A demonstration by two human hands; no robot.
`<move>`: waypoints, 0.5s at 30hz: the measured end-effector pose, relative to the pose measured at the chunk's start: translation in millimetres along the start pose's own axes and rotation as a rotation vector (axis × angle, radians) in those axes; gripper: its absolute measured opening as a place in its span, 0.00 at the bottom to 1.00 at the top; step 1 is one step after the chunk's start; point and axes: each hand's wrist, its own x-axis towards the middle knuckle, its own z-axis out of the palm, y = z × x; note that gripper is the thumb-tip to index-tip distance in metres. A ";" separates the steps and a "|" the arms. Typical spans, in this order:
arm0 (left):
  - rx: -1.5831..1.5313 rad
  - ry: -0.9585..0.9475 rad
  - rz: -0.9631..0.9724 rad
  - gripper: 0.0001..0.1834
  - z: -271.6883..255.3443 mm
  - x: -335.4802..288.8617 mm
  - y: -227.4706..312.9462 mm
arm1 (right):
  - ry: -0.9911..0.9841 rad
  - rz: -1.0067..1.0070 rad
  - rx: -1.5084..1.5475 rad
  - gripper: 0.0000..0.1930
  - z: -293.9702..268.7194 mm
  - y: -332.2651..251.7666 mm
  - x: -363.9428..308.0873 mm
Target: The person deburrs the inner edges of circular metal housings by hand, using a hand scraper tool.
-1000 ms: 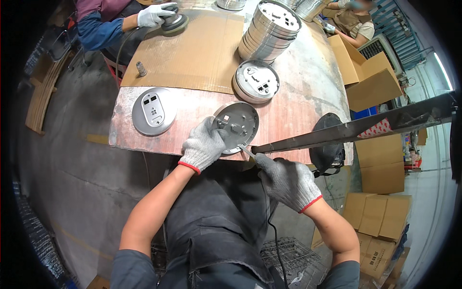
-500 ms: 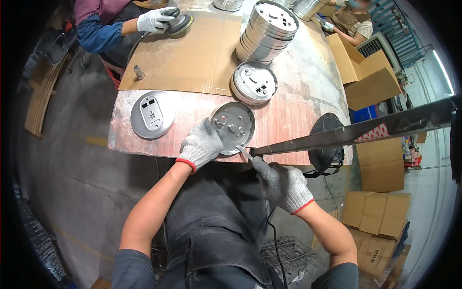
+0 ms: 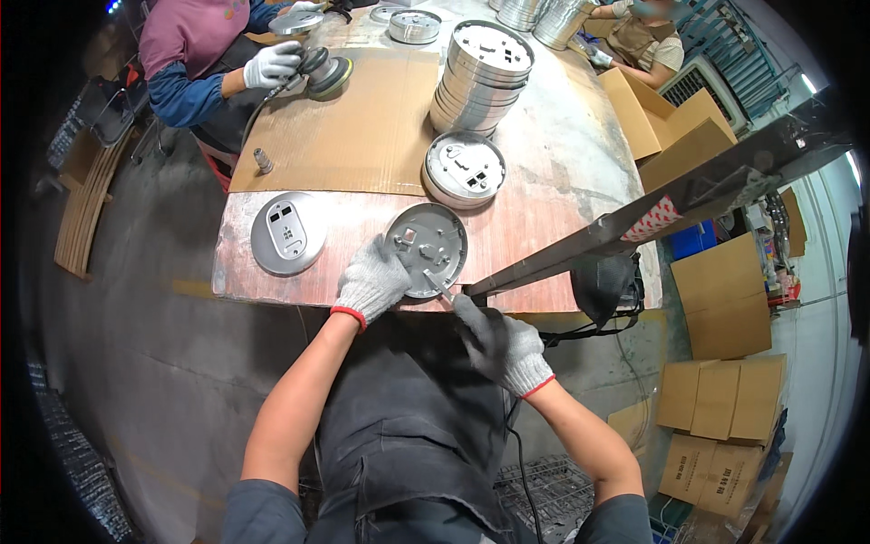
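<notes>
Near the table's front edge my gloved left hand (image 3: 376,275) grips a round grey metal cover (image 3: 441,234) by its left rim, its hollow inner side up with bosses and a square hole showing. My gloved right hand (image 3: 501,344) is closed around a thin flat metal tool (image 3: 439,288); its handle is hidden in the fist. The tool's tip reaches over the cover's lower rim to the inside. Left of my hands lies another silver cover (image 3: 286,234), outer face up. Just beyond, a short stack of covers (image 3: 464,170) sits on the table.
A dark metal bar (image 3: 580,236) slants in from the right, close to my right hand. Behind stand a tall stack of covers (image 3: 480,82) and a cardboard sheet (image 3: 353,145). Across the table, a person's gloved hand (image 3: 272,65) holds a disc sander (image 3: 328,77). A black object (image 3: 603,286) hangs at right.
My view has shifted a little. The tool's tip now lies further inside the cover, and my right hand is closer to it. The person across the table now lifts a cover in the other hand.
</notes>
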 end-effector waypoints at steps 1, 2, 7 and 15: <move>-0.030 -0.010 -0.042 0.21 0.0 -1.1 -2.6 | 0.000 -0.005 0.002 0.25 -6.3 -2.4 2.4; -0.031 -0.010 -0.046 0.21 -4.0 -6.1 2.8 | -0.013 0.012 0.014 0.25 -16.5 -2.1 4.2; -0.281 0.060 -0.002 0.17 -18.5 -24.4 16.3 | -0.126 -0.008 -0.140 0.22 -65.9 -6.0 6.7; -0.295 0.114 0.064 0.14 -1.5 -22.6 3.8 | -0.091 -0.144 -0.098 0.19 -87.5 -21.6 29.7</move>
